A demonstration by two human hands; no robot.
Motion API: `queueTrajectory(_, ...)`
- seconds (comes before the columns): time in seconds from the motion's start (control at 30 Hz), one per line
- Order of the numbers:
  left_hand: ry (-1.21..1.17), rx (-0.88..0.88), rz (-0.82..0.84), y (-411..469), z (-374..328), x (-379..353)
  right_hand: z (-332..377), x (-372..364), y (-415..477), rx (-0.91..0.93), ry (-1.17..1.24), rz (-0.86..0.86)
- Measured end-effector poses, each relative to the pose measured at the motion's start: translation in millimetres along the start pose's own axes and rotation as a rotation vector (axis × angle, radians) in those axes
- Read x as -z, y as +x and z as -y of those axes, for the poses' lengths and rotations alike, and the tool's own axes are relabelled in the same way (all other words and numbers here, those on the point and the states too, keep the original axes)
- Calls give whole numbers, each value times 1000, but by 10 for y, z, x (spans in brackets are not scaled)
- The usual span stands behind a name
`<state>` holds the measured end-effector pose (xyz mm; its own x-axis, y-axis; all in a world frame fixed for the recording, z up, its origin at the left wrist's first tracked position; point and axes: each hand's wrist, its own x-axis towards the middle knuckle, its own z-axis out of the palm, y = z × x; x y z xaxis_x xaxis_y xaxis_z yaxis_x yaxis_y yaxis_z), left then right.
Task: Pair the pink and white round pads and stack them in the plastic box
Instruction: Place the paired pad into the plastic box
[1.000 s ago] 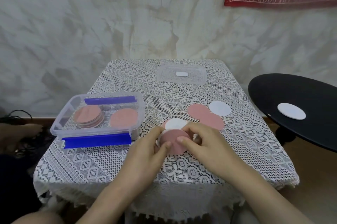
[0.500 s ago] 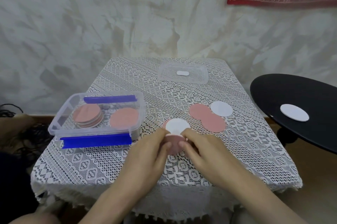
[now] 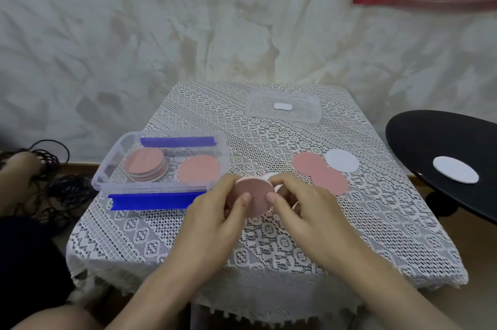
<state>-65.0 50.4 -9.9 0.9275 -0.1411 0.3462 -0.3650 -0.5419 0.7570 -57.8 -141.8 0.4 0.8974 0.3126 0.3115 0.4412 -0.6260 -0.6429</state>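
Through the head camera I am watching the left hand (image 3: 215, 211) and the right hand (image 3: 298, 203) gripping one pink round pad (image 3: 254, 194) between them, thumbs pressing on its near face and fingers curling behind its rim. The pad is hanging just above the lace tablecloth (image 3: 269, 243), right of the plastic box (image 3: 107, 168), with its pink face tilting up toward me. Being round, it is showing no long axis. A white round pad (image 3: 270, 176) is peeking out behind its upper edge; I cannot tell whether the fingers are touching it.

The box is lying with its long axis left to right and one blue latch along each long side. Inside I am counting one stack of pads (image 3: 145, 165) on the left, layers too fine to number, and one single pink pad (image 3: 199, 172) beside it.

On the cloth to the right, two loose pink pads (image 3: 306, 164) are overlapping, with one loose white pad (image 3: 342, 160) touching them. One more white disc (image 3: 455, 173) is sitting on the black round table (image 3: 430, 141). The clear lid (image 3: 283, 107) is resting at the far edge.
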Motion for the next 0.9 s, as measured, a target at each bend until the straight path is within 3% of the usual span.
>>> queueTrajectory(0.53, -20, 151, -133, 46, 359, 837, 556, -433, 685, -12, 177, 86)
queueTrajectory(0.9, 261, 264, -379, 52, 730, 1420, 831, -836, 1428, -78, 248, 170)
